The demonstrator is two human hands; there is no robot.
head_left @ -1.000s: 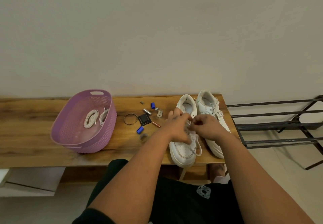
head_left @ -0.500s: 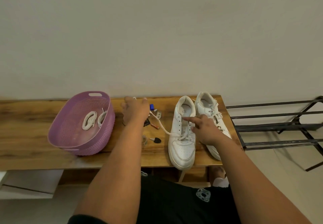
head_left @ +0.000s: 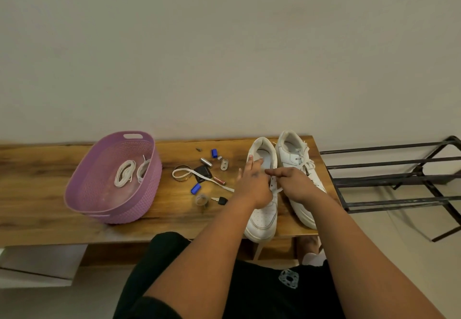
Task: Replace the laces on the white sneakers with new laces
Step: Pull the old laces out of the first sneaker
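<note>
Left hand: over the eyelet rows of the near sneaker, fingers extended toward the collar, resting on the upper; whether it pinches the lace cannot be told. Right hand: fingers curled, index pointing left, pinching the lace at the eyelets.

Near sneaker: white low-top, toe toward the person and overhanging the worktop edge, perforated toe box, upper eyelets bare. Lace: white, flat, trailing leftward from the shoe across the worktop, its loose end looped over the small items.

Second sneaker: white, same pattern, just right of the first and touching it, fully laced, bow loose over the tongue.

Small items, left of the shoes: two blue caps, a metal cylinder, a black square, a ring, a key.

Basket: purple, woven-pattern plastic, at the worktop's left, well apart from the shoes; holds two coiled white laces.

Rack: black metal bars, on the floor right of the worktop.
</note>
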